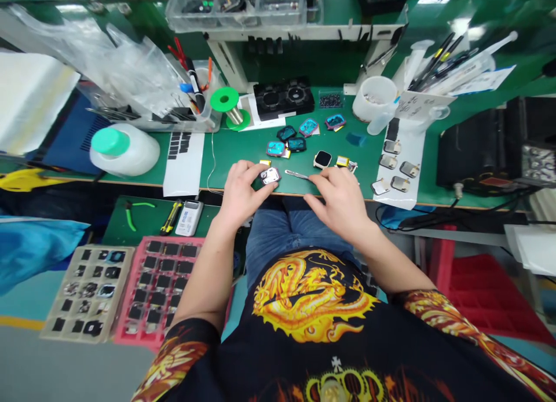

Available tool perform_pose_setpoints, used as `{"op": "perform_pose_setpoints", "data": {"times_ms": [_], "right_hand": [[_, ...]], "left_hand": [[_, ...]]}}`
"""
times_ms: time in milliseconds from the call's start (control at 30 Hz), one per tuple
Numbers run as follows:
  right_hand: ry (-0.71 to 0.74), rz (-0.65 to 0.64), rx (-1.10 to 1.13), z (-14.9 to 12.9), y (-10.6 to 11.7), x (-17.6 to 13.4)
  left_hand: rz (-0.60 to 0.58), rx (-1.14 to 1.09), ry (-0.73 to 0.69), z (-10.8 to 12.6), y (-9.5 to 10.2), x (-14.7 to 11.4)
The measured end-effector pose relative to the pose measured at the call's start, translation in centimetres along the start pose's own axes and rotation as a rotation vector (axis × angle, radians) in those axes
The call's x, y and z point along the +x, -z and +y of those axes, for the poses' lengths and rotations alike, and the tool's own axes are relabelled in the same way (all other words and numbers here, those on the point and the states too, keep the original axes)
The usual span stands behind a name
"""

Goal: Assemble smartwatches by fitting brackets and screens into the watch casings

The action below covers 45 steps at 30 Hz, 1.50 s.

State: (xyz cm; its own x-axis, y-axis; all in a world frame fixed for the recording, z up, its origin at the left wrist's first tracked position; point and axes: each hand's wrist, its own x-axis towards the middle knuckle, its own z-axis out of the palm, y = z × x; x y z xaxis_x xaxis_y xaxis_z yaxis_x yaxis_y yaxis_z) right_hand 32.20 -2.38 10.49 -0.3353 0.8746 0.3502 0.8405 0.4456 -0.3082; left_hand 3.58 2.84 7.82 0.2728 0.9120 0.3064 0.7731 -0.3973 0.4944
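At the front edge of the green bench, my left hand (245, 192) holds a small smartwatch case (270, 175) between thumb and fingers, its pale inner side facing up. A slim metal tool (296, 174), perhaps tweezers or a pry blade, points left towards it. The fingertips of my right hand (339, 198) touch the tool's near end, with the thumb spread apart from it. Beyond that hand sit a dark-faced watch (322, 159) and a small yellow-wrapped battery (343, 161). Several watch cases with blue film, one of them a purple-rimmed case (308, 127), lie further back.
A green solder spool (225, 100), a white bottle (124, 149) and a black fixture (284, 97) stand on the bench. To the right are a white cup (375, 98) and a paper strip (403, 194) with several small parts. Parts trays, including a pink tray (143, 245), sit lower left.
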Motion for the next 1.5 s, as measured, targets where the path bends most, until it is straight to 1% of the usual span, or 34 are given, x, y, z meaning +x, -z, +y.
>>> {"op": "perform_pose_setpoints", "data": {"times_ms": [67, 133, 233, 300, 367, 433, 500, 567, 667, 733, 833, 900, 1000, 1100, 1200, 1267, 1367, 1500], "right_hand": [[0.003, -0.052, -0.037, -0.8, -0.6, 0.7], [0.005, -0.09, -0.082, -1.3, -1.1, 1.1], [0.018, -0.121, -0.111, -1.6, -2.0, 1.1], [0.027, -0.112, -0.108, -1.5, -2.5, 0.8], [0.045, -0.072, -0.106, -1.4, -3.0, 0.5], [0.082, -0.024, -0.092, -1.1, -3.5, 0.2], [0.133, 0.013, -0.05, -0.7, -4.0, -0.1], [0.18, 0.04, 0.01, -0.2, -4.4, -0.3], [0.218, 0.118, 0.121, 0.3, -4.5, -0.7], [0.233, 0.208, 0.23, 0.2, -4.2, -1.0], [0.185, 0.342, 0.376, -0.3, -3.5, -1.2], [0.117, 0.387, 0.382, -0.7, -3.1, -1.1], [0.063, 0.38, 0.297, -0.6, -2.9, -0.7], [0.041, 0.361, 0.236, 0.1, -2.7, -0.4], [0.013, 0.38, 0.209, 0.8, -2.4, -0.2], [-0.003, 0.382, 0.2, 1.1, -2.1, 0.2], [-0.056, 0.332, 0.186, 1.3, -1.7, 0.8], [-0.102, 0.24, 0.165, 1.7, -1.5, 1.4]], "left_hand": [[0.004, -0.012, 0.001, -0.2, -0.1, 0.0], [0.031, -0.021, -0.028, -0.4, -0.2, -0.1], [0.116, -0.076, -0.068, -0.5, -0.2, -0.4], [0.192, -0.153, -0.027, -0.3, -0.1, -0.7], [0.273, -0.285, 0.069, -0.1, 0.0, -0.9], [0.343, -0.498, 0.173, 0.2, 0.1, -1.2], [0.384, -0.725, 0.252, 0.4, 0.1, -1.5], [0.4, -0.889, 0.305, 0.8, 0.3, -1.8], [0.371, -1.041, 0.355, 1.5, 0.5, -2.4], [0.325, -1.128, 0.364, 2.0, 0.6, -2.8], [0.236, -1.226, 0.396, 2.8, 0.4, -3.2], [0.182, -1.28, 0.437, 3.1, 0.2, -3.3], [0.13, -1.354, 0.486, 3.4, -0.1, -3.3], [0.115, -1.404, 0.529, 3.7, -0.1, -3.3], [0.152, -1.387, 0.526, 3.9, 0.0, -3.2], [0.199, -1.331, 0.501, 4.1, 0.0, -3.2], [0.267, -1.206, 0.455, 4.5, -0.1, -3.5], [0.266, -1.034, 0.381, 5.4, 0.0, -4.1]]}}
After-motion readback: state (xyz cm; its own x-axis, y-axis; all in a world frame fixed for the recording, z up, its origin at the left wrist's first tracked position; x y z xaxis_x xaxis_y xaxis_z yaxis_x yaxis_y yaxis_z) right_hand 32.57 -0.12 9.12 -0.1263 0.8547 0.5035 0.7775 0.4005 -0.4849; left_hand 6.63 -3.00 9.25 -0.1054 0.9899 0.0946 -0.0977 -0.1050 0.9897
